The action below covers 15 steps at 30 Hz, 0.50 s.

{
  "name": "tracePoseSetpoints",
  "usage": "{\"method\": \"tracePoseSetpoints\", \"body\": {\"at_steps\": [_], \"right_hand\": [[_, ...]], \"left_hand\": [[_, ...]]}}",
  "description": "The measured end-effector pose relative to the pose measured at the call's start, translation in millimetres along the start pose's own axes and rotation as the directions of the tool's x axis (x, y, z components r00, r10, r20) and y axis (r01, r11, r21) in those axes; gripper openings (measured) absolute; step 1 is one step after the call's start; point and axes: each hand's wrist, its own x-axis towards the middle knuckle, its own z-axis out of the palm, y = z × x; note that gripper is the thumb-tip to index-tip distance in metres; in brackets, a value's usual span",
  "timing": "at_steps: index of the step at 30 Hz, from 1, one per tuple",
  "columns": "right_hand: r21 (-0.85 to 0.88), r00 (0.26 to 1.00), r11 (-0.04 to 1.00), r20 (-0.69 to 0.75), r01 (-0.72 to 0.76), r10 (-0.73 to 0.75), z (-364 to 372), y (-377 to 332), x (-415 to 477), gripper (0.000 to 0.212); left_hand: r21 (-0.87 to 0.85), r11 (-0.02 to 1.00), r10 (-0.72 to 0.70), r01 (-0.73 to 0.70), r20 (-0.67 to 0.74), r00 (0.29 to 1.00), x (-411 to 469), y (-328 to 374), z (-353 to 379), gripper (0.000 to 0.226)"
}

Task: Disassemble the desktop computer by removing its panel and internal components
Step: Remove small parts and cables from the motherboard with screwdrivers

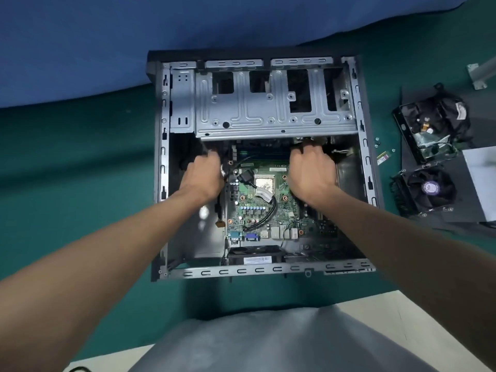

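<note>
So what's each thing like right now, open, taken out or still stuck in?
Computer case, lying flat, side panel off.
Motherboard, still inside the case.
Processor, bare, no cooler on it.
Cooler fan, out, lying right of the case.
Screws, loose, right of the case.
Left hand, at the board's left edge, blurred.
Right hand, fingers curled by the drive cage.

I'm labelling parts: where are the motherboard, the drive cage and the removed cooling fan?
motherboard (257, 220): head view, green board by the capacitors.
drive cage (268, 116): head view, ribbed top plate.
cooling fan (430, 187): head view, hub sticker.
</note>
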Motion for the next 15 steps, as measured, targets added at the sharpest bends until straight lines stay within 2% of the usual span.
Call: {"method": "tracePoseSetpoints", "body": {"at_steps": [1,3,4,6,8,10,12,15], "right_hand": [[-0.005,0.996,0.999,-0.069,0.05,-0.05,0.0,-4.8,-7.1,0.034],[0.023,0.947,0.958,-0.158,0.287,-0.28,2.2,-17.4,-23.0,0.032],[0.061,0.899,0.902,-0.131,0.428,-0.418,3.5,-24.6,-30.3,0.029],[0.162,0.795,0.793,0.065,0.588,-0.603,7.2,-38.9,-41.2,0.024],[0.199,0.709,0.765,0.29,0.612,-0.643,12.8,-49.3,-44.4,0.027],[0.175,0.669,0.776,0.414,0.606,-0.617,19.1,-54.7,-45.7,0.03],[0.177,0.672,0.797,0.451,0.577,-0.587,25.7,-56.8,-46.4,0.035],[0.212,0.709,0.823,0.425,0.526,-0.563,30.6,-58.4,-47.9,0.035]], "left_hand": [[0.005,1.0,-0.029,0.029,0.036,0.999,-4.3,0.0,3.9,0.022],[0.076,0.996,-0.065,0.053,0.165,0.984,-13.1,0.0,13.2,0.014],[0.126,0.991,-0.08,0.05,0.237,0.968,-16.4,-0.7,18.0,0.009],[0.198,0.979,-0.108,0.038,0.358,0.928,-22.4,-1.6,26.5,0.015],[0.218,0.976,-0.117,0.025,0.42,0.9,-24.3,-2.6,31.2,0.022],[0.207,0.978,-0.12,0.029,0.439,0.89,-24.9,-2.6,31.9,0.02],[0.211,0.977,-0.12,0.032,0.418,0.901,-26.9,-2.3,30.8,0.019],[0.286,0.958,-0.13,0.022,0.363,0.922,-32.8,0.4,30.8,0.014]]}}
